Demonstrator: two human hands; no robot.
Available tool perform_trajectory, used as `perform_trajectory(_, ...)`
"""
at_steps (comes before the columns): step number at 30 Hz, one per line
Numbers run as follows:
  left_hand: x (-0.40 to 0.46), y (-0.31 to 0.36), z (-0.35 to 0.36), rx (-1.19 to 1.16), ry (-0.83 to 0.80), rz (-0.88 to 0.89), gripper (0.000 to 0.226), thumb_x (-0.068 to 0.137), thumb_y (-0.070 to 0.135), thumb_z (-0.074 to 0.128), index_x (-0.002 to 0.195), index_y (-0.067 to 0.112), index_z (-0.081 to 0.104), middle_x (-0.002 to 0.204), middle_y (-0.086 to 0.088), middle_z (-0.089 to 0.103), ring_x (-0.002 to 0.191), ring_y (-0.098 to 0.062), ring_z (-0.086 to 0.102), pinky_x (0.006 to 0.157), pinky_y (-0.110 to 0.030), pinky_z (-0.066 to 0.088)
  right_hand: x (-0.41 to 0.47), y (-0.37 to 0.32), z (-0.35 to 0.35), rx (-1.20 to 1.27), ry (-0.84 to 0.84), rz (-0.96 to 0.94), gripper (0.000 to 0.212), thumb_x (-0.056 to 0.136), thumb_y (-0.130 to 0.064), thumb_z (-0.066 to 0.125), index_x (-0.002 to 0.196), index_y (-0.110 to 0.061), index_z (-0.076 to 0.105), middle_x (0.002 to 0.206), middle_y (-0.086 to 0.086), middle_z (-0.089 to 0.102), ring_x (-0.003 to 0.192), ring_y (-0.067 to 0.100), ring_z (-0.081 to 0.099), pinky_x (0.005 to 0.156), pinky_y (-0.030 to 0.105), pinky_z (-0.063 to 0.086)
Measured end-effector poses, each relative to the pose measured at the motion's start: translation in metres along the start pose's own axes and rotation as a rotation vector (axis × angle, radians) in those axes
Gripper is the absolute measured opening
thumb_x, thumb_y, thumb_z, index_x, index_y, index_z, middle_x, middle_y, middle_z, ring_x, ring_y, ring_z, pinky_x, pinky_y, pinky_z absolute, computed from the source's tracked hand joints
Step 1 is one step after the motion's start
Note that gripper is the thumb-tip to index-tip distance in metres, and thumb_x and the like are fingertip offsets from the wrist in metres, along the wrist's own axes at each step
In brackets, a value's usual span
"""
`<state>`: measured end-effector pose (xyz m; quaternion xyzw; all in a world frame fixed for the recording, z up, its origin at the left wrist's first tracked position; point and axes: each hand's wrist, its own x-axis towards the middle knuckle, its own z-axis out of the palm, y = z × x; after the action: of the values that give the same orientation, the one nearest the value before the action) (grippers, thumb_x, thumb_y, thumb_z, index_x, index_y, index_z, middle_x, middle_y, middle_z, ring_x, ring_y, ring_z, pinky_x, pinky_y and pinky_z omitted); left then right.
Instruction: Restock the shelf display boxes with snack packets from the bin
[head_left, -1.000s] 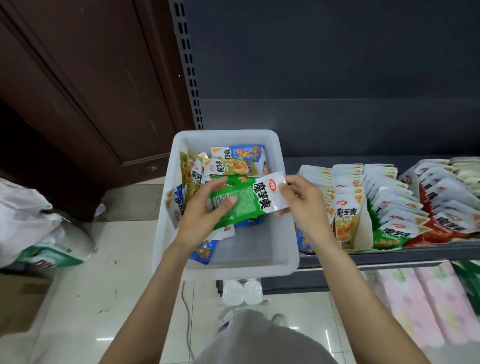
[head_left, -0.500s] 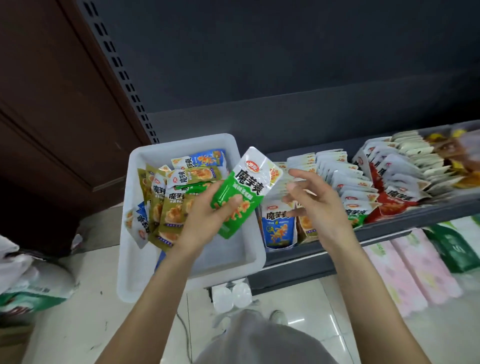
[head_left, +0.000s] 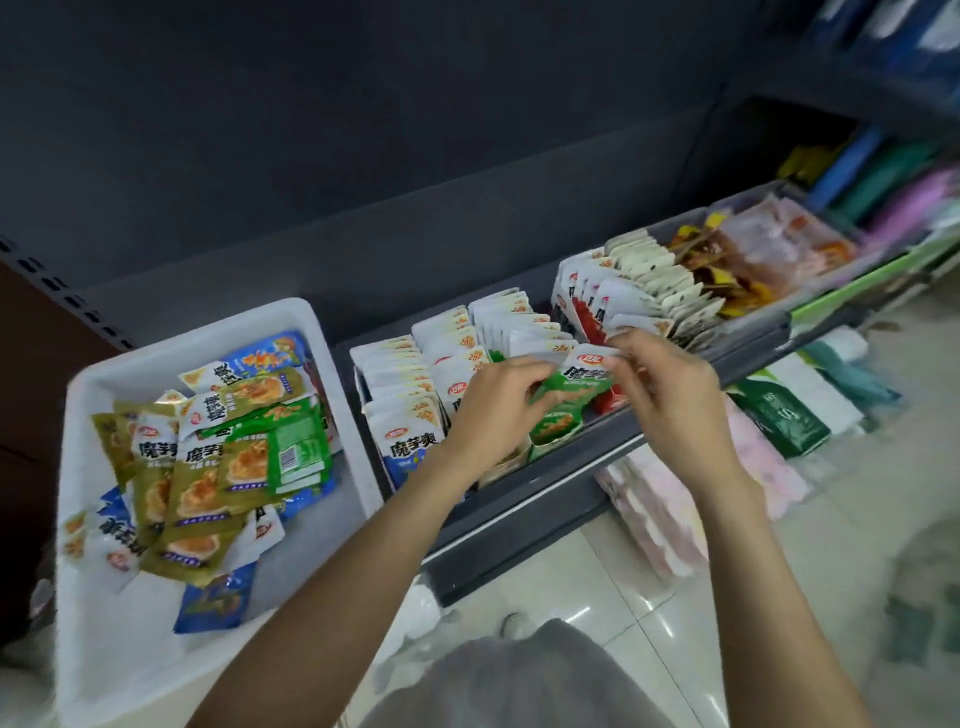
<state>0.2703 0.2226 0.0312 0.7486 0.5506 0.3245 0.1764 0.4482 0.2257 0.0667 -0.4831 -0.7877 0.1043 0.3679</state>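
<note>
Head view: both hands (head_left: 587, 395) hold green packet (head_left: 571, 395) above shelf's front edge (head_left: 587, 467).

Dark grey back panel (head_left: 363, 130), glossy tiled floor (head_left: 597, 597)

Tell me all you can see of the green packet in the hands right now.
The green packet is a glossy foil-like pouch with a white top band bearing a red logo and black characters, and an orange food picture lower down. It is tilted, top to the upper right, over the green row of the shelf boxes. The left hand grips its left side; the right hand pinches its top corner. Its lower end dips among the shelved packets.
</note>
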Motion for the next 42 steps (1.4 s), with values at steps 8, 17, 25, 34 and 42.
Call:
perform_trajectory(8,0.002,-0.014,0.016,0.066,0.099,-0.030,0.025,0.083,0.015,0.070,0.108,0.015,0.069,0.100,0.000,0.069,0.082,-0.013,0.063,0.074,-0.029,0.052,0.001,0.030,0.020,0.054,-0.003,-0.035,0.011,0.095,-0.014,0.056,0.097,-0.008,0.064,0.087,0.003,0.065,0.077,0.013,0.056,0.066,0.026,0.044)
perform_trajectory(17,-0.008,-0.022,0.035,0.069,0.033,-0.099,0.017,0.086,0.017,0.067,0.102,0.014,0.071,0.093,-0.003,0.072,0.077,-0.018,0.068,0.069,-0.036,0.057,-0.003,0.048,0.030,-0.092,-0.129,-0.185,0.019,0.097,-0.021,0.050,0.099,-0.010,0.066,0.086,0.004,0.066,0.072,0.021,0.064,0.056,0.026,0.049)
perform_trajectory(25,-0.012,-0.026,0.027,0.177,0.080,-0.096,0.020,0.087,0.023,0.066,0.105,0.016,0.068,0.090,0.001,0.072,0.076,-0.015,0.067,0.066,-0.031,0.056,0.003,0.049,0.059,-0.192,-0.245,-0.115,0.004,0.089,-0.014,0.062,0.093,-0.013,0.063,0.079,0.003,0.065,0.065,0.027,0.064,0.051,0.035,0.051)
perform_trajectory(34,0.006,-0.029,0.025,0.288,0.052,-0.257,0.020,0.094,0.029,0.054,0.108,0.018,0.062,0.089,0.004,0.072,0.080,-0.016,0.068,0.069,-0.033,0.055,-0.001,0.039,0.087,-0.022,-0.037,0.385,0.039,0.079,-0.024,0.075,0.108,-0.011,0.052,0.112,0.007,0.052,0.083,0.018,0.058,0.070,0.035,0.053)
perform_trajectory(42,-0.010,-0.018,0.003,0.115,0.106,-0.258,0.017,0.090,0.037,0.059,0.100,0.023,0.062,0.088,0.011,0.071,0.075,-0.004,0.066,0.063,-0.024,0.054,-0.023,0.021,0.069,-0.021,0.126,0.368,0.037,0.087,-0.025,0.067,0.119,-0.014,0.053,0.114,0.003,0.056,0.102,0.020,0.057,0.079,0.037,0.053)
